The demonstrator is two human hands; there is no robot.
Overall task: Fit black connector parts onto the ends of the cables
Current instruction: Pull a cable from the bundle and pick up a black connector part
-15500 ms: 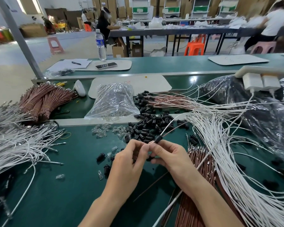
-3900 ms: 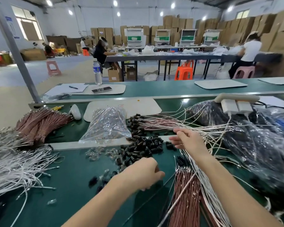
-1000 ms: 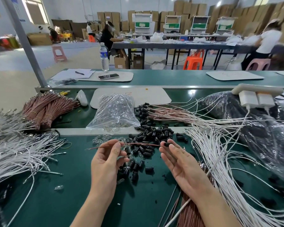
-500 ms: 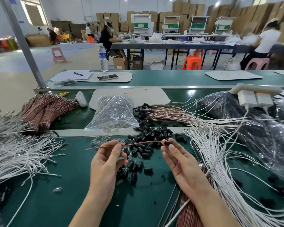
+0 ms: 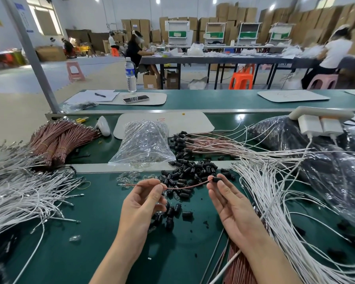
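Left hand: my left hand is pinching a thin reddish-brown cable between thumb and forefinger, palm up, the other fingers curling loosely.
Right hand: my right hand is lying palm up, its fingers nearly straight, with thumb and forefinger tips nipping a short black cylindrical connector.
Cable: it is sagging a little between my hands. One end is poking out toward nine o'clock past my left thumb and the other is meeting the connector. I cannot tell whether it is seated inside.
Heap: a loose pile of black connector parts is lying on the dark green bench mat at twelve o'clock, just beyond the cable, with some trailing down between my hands.
Clear bits: small transparent plastic pieces are lying at eleven o'clock, beside the heap.
Bag: a crumpled clear plastic bag is sitting farther out at twelve o'clock.
Tipped cables: reddish-brown cables with black ends are fanning out at one o'clock.
White cables: a mass of thin white cables is spreading at three o'clock near my right hand, and another white heap is lying at nine o'clock.
Bundles: tied reddish-brown cable bundles are lying at ten o'clock.
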